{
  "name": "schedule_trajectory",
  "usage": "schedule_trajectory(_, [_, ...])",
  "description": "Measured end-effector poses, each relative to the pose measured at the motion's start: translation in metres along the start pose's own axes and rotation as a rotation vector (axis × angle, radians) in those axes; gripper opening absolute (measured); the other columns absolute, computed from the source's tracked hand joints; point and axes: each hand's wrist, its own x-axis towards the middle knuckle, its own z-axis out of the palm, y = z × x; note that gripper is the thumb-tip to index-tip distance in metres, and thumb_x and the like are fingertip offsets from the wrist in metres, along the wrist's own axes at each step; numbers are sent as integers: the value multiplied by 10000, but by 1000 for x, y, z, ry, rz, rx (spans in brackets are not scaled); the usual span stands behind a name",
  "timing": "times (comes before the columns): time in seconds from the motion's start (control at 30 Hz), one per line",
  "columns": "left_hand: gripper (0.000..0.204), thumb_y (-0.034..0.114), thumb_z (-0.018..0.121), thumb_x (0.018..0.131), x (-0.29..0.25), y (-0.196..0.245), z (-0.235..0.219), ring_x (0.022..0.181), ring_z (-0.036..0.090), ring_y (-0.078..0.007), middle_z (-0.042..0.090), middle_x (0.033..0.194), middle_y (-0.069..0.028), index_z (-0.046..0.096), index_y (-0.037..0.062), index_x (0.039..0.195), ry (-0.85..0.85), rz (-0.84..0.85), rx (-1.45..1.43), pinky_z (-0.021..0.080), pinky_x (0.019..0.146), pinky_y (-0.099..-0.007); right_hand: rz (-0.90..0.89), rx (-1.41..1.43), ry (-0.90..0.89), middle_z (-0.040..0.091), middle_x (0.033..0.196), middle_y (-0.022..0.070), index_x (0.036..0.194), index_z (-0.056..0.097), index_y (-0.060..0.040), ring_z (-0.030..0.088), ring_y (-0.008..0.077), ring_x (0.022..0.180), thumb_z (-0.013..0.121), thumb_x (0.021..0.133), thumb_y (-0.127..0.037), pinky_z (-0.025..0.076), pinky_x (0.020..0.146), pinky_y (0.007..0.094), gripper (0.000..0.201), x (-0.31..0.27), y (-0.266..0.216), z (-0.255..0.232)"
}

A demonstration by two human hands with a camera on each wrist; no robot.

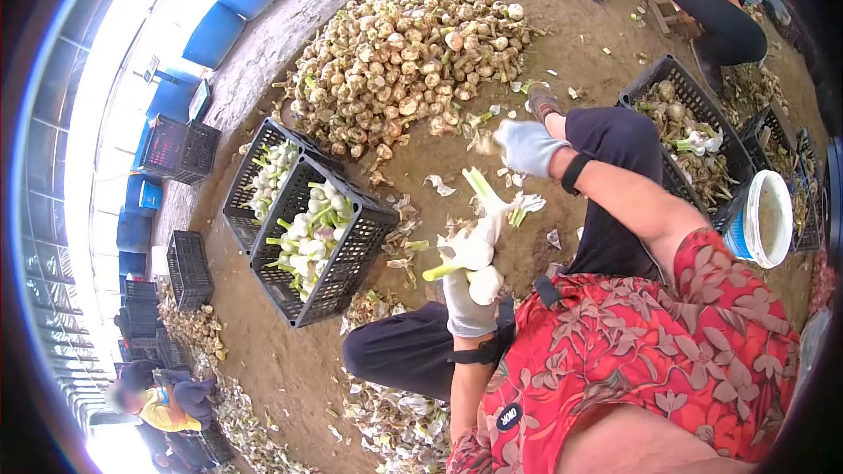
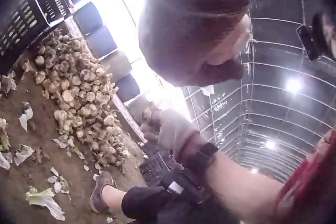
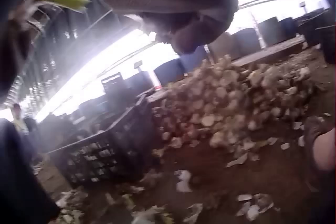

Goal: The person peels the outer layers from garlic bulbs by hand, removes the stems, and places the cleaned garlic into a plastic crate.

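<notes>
My left hand [image 1: 470, 303], in a pale work glove, grips several garlic bulbs [image 1: 474, 246] close to my left knee. These bulbs are white, with green-tipped stalks sticking out. Long pale garlic leaves [image 1: 496, 200] spread just beyond the bulbs. My right hand [image 1: 527, 147], also gloved, is out over the ground by my right shin, its fingers bent. A blurred tan patch shows at its fingertips; I cannot tell whether that is a held thing or stained glove. In the left wrist view the right hand [image 2: 170, 129] appears beyond the large, dark left glove [image 2: 194, 24].
A heap of unpeeled garlic [image 1: 395, 61] lies ahead. Beside it two black crates [image 1: 325, 290] hold clean white garlic. To my right are a crate of trimmings [image 1: 689, 136] and a white bucket [image 1: 768, 219]. Other people [image 1: 716, 4] work nearby. Husks litter the dirt floor.
</notes>
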Motion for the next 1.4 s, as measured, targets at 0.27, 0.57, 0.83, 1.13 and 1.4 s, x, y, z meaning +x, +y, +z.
schedule_trajectory(0.27, [351,463,417,982,1,3,16,530,425,-105,469,731,10,495,123,1016,143,118,125,369,478,-258,-440,711,-335,653,1061,131,1255,525,27,631,195,949,695,711,-76,503,809,308,579,-46,-57,-37])
schedule_trajectory(0.57, [599,565,529,899,-14,-9,-4,613,558,-101,582,916,-48,496,59,1219,-29,140,221,440,479,-208,-86,27,-26,632,1047,132,971,636,-72,614,351,922,649,751,-73,495,776,430,221,-22,-38,7])
schedule_trajectory(0.83, [498,466,511,950,-3,4,-4,687,632,-172,629,932,-93,534,16,1162,96,218,366,551,527,-304,-620,205,47,637,1059,74,985,669,-101,611,287,981,707,674,-122,496,813,404,314,-67,-87,-45])
schedule_trajectory(1.13, [441,408,539,954,-4,0,-10,642,636,-167,636,852,-99,569,-14,1080,104,137,414,540,510,-290,-761,-163,80,632,935,61,818,637,-103,606,255,851,662,655,-175,473,714,382,180,-64,-96,-41])
schedule_trajectory(1.4, [641,426,806,724,-9,4,12,533,585,-120,634,795,-77,572,-27,1112,-250,-138,472,467,458,-223,-501,42,-280,600,974,104,958,606,-42,601,332,945,629,781,-128,498,778,416,198,-7,-77,-20])
